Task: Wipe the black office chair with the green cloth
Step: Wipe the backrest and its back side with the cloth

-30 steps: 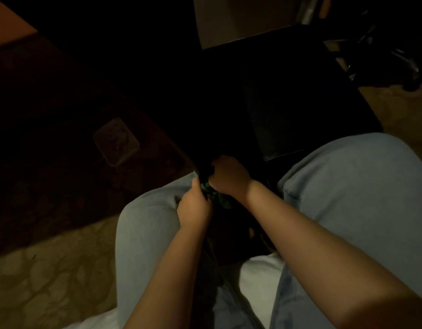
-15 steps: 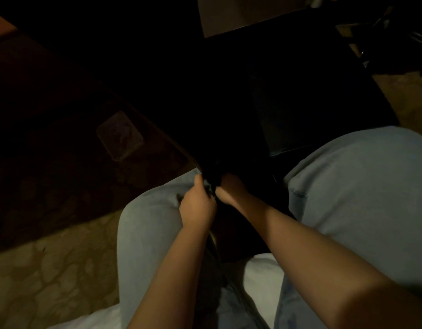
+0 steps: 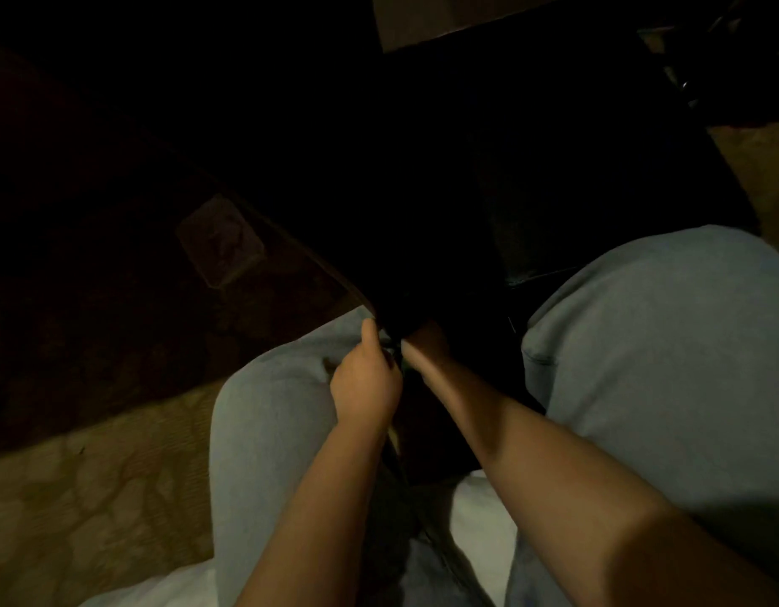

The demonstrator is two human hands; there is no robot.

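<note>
The scene is very dark. The black office chair point(image 3: 554, 168) fills the upper middle, and its lower corner comes down between my knees. My two hands meet at that corner. My left hand point(image 3: 365, 378) has its fingers curled and its thumb up against the chair's edge, gripping it. My right hand point(image 3: 427, 343) reaches under the dark edge, with its fingers hidden in shadow. Only a sliver of the green cloth point(image 3: 400, 364) shows between the two hands, at the right hand's wrist.
My knees in light jeans point(image 3: 663, 343) flank the hands. A dark patterned rug point(image 3: 221, 240) lies to the left, with tan floor point(image 3: 72, 497) nearer me. Metal chair-base parts point(image 3: 685, 81) glint at the top right.
My right hand has slid further under the chair's edge, so less of it and of the green cloth shows. My left hand stays at the corner. The view has shifted slightly.
</note>
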